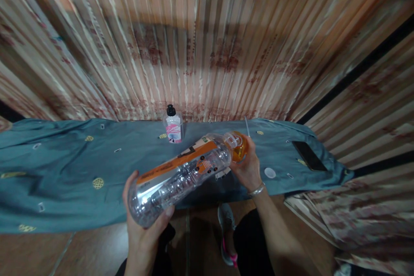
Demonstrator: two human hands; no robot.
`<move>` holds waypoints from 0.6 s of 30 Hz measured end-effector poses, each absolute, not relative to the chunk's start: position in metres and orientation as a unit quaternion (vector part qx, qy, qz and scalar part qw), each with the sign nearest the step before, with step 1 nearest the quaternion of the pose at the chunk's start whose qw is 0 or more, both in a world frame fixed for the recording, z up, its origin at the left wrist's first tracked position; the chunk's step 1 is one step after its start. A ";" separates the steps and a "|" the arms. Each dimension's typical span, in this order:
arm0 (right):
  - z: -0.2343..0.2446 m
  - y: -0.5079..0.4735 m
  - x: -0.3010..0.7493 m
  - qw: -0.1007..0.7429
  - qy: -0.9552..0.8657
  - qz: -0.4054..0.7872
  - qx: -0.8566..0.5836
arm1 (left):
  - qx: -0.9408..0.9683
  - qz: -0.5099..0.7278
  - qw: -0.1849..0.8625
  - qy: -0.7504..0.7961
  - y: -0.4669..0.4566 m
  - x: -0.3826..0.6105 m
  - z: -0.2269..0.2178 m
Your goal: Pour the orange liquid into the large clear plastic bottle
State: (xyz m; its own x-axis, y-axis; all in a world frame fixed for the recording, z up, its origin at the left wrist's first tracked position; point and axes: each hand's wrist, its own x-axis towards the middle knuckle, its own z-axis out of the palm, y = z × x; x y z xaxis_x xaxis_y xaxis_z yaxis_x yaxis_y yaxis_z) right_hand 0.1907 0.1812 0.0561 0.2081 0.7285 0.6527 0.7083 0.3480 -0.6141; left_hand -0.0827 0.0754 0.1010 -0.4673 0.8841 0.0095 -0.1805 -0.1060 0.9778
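Observation:
A large clear plastic bottle (181, 177) with an orange label slants across the middle, its neck pointing up to the right. My left hand (142, 224) is wrapped around its base, fingers on the far side and thumb on the near side. At the bottle's neck, my right hand (249, 168) grips an amber see-through cup (239, 151). The bottle's mouth overlaps the cup; whether it sits inside or just in front, I cannot tell. Behind the large bottle stands a small clear bottle (174, 127) with a black cap and pink label.
A teal patterned cloth (71, 172) covers the long narrow surface. On its right lie a white round lid (270, 173) and a dark phone (308, 155). A thin pale stick (247, 126) shows behind the cup. Pleated curtains (200, 51) hang behind and at the sides.

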 end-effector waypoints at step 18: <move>0.058 0.182 0.185 0.546 -0.614 0.002 -0.569 | 0.292 0.683 0.434 0.510 0.079 -0.083 0.096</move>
